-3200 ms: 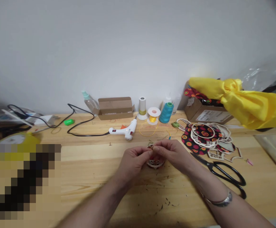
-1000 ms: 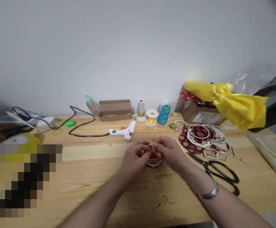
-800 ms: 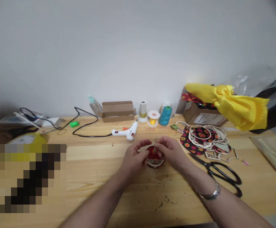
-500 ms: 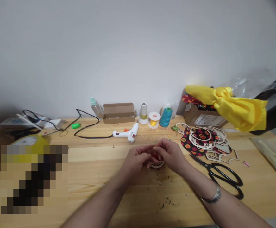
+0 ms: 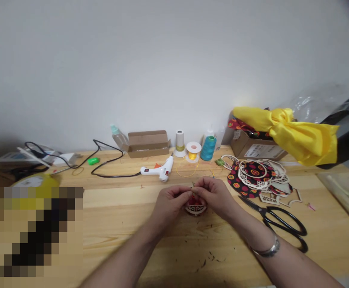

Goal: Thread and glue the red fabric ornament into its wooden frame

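Note:
My left hand and my right hand meet fingertip to fingertip at the middle of the table, thumbs and index fingers pinched on a small greenish thing, perhaps cord. Just below the fingertips shows a round ornament with a pale fretwork rim and red inside; its upper part is hidden by my fingers. Black-handled scissors lie to the right of my right hand. Beyond my hands is a white glue gun with its black cable.
Along the wall stand an open cardboard box, a yellow thread spool and a teal thread cone. At right are patterned fabric with fretwork frames, a carton and yellow cloth. Dark scraps dot the front.
My left hand's fingers have drawn together into a pinch against my right fingertips. More of the ornament's rim and red inside now shows. The view has shifted slightly.

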Available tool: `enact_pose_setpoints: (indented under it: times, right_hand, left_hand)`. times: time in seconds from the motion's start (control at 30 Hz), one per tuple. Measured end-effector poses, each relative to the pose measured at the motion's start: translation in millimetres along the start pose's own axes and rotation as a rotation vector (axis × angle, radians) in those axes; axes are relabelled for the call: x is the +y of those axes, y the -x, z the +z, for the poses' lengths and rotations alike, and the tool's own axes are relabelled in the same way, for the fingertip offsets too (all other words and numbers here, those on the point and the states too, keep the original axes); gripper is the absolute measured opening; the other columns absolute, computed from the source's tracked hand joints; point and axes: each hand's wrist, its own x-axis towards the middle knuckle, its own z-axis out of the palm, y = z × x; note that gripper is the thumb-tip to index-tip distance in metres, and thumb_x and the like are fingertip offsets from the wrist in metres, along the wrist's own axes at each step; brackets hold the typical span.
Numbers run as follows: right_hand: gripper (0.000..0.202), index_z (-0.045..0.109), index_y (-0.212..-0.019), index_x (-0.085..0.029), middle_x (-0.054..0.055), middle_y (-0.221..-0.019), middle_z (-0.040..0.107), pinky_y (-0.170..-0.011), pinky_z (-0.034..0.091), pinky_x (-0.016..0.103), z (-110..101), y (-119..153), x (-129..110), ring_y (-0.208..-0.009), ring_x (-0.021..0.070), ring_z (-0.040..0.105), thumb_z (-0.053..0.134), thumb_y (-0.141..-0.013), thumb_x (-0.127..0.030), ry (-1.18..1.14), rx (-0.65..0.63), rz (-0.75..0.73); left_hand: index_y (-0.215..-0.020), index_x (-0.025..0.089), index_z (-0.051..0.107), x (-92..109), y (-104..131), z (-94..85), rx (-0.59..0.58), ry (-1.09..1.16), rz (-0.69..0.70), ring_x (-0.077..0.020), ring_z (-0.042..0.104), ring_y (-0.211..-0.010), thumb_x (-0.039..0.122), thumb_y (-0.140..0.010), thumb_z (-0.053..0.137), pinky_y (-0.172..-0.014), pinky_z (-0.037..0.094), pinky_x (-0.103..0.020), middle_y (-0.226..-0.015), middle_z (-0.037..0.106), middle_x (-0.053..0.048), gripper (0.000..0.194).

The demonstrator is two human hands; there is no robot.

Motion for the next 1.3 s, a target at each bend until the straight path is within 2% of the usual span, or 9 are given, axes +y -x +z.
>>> enact_pose_setpoints:
  times: [0.1, 0.3, 0.47, 0.67, 0.8, 0.87, 0.97, 1.13, 1.3]
  right_hand:
    - [0.017, 0.051, -0.061, -0.016, -0.006, -0.043, 0.051, -0.034, 0.030, 0.017, 1.3, 0.4, -1.9, -0.034, 0.0043, 0.039, 0.063, -0.064, -0.027, -0.094, -0.013, 0.074]
    - [0.024, 0.052, -0.062, -0.015, -0.005, -0.044, 0.055, -0.033, 0.027, 0.015, 1.2, 1.5, -1.6, -0.033, 0.0031, 0.039, 0.068, -0.060, -0.031, -0.196, -0.029, 0.123]
    - [0.024, 0.052, -0.063, -0.015, -0.005, -0.045, 0.056, -0.033, 0.027, 0.015, 1.3, 1.0, -1.3, -0.033, 0.0035, 0.040, 0.069, -0.060, -0.032, -0.227, -0.039, 0.170]
    - [0.024, 0.052, -0.062, -0.014, -0.005, -0.043, 0.054, -0.032, 0.028, 0.014, -0.6, -0.4, -5.0, -0.033, 0.0032, 0.040, 0.069, -0.060, -0.031, -0.237, -0.049, 0.182]
    - [0.025, 0.052, -0.060, -0.014, -0.006, -0.041, 0.052, -0.032, 0.025, 0.014, -3.8, -4.7, -16.9, -0.033, 0.0031, 0.040, 0.069, -0.060, -0.032, -0.225, -0.075, 0.196]
    - [0.025, 0.053, -0.060, -0.014, -0.006, -0.040, 0.051, -0.031, 0.024, 0.014, -5.7, -7.8, -23.6, -0.033, 0.0030, 0.039, 0.068, -0.061, -0.034, -0.200, -0.096, 0.181]
    - [0.025, 0.054, -0.061, -0.014, -0.006, -0.041, 0.050, -0.032, 0.023, 0.014, -8.1, -12.1, -27.2, -0.033, 0.0030, 0.039, 0.067, -0.062, -0.035, -0.173, -0.109, 0.141]
    - [0.027, 0.053, -0.059, -0.014, -0.007, -0.040, 0.048, -0.032, 0.024, 0.015, -9.4, -15.4, -13.3, -0.033, 0.0034, 0.038, 0.068, -0.061, -0.036, -0.182, -0.073, 0.136]
    - [0.027, 0.051, -0.063, -0.015, -0.008, -0.039, 0.049, -0.031, 0.025, 0.014, -6.6, -14.9, -0.4, -0.031, 0.0037, 0.039, 0.068, -0.060, -0.035, -0.177, -0.033, 0.140]
  left_hand:
    - [-0.071, 0.014, 0.070, 0.9, 0.1, -0.8, 0.000, 0.008, 0.007, -0.0116, 0.056, -0.060, 0.024, -0.070, 0.061, -0.060, 0.043, -0.021, -0.064, 0.067, -0.001, 0.013]
    - [-0.070, 0.012, 0.069, -1.5, -2.1, -2.0, -0.030, 0.075, -0.014, -0.0130, 0.056, -0.061, 0.023, -0.070, 0.062, -0.061, 0.043, -0.023, -0.065, 0.067, -0.003, 0.013]
    - [-0.074, 0.012, 0.069, -7.9, -3.7, -5.1, -0.093, 0.173, -0.048, -0.0126, 0.056, -0.062, 0.024, -0.072, 0.062, -0.061, 0.042, -0.023, -0.066, 0.066, -0.004, 0.014]
    - [-0.075, 0.011, 0.068, -16.9, -7.7, -4.0, -0.071, 0.197, -0.044, -0.0121, 0.054, -0.061, 0.024, -0.072, 0.062, -0.060, 0.040, -0.023, -0.066, 0.065, -0.005, 0.014]
    - [-0.075, 0.011, 0.068, -5.4, -8.6, 1.7, -0.032, 0.236, -0.048, -0.0120, 0.054, -0.061, 0.024, -0.071, 0.062, -0.059, 0.040, -0.024, -0.067, 0.065, -0.005, 0.015]
    - [-0.071, 0.010, 0.068, 4.3, -8.9, 5.0, 0.042, 0.232, -0.031, -0.0069, 0.046, -0.051, 0.022, -0.069, 0.064, -0.051, 0.035, -0.020, -0.059, 0.061, -0.002, 0.013]
    - [-0.065, 0.010, 0.067, 13.2, -10.7, 10.3, 0.092, 0.281, -0.017, -0.0047, 0.039, -0.045, 0.018, -0.065, 0.064, -0.046, 0.030, -0.018, -0.050, 0.055, 0.002, 0.008]
    - [-0.069, 0.012, 0.068, 3.9, -15.8, 16.3, 0.058, 0.342, -0.057, -0.0101, 0.052, -0.050, 0.020, -0.065, 0.062, -0.053, 0.039, -0.022, -0.056, 0.063, -0.002, 0.011]
    - [-0.069, 0.012, 0.069, -10.7, -18.2, 13.5, 0.082, 0.282, -0.042, -0.0096, 0.052, -0.049, 0.024, -0.065, 0.064, -0.052, 0.039, -0.022, -0.056, 0.064, -0.002, 0.014]
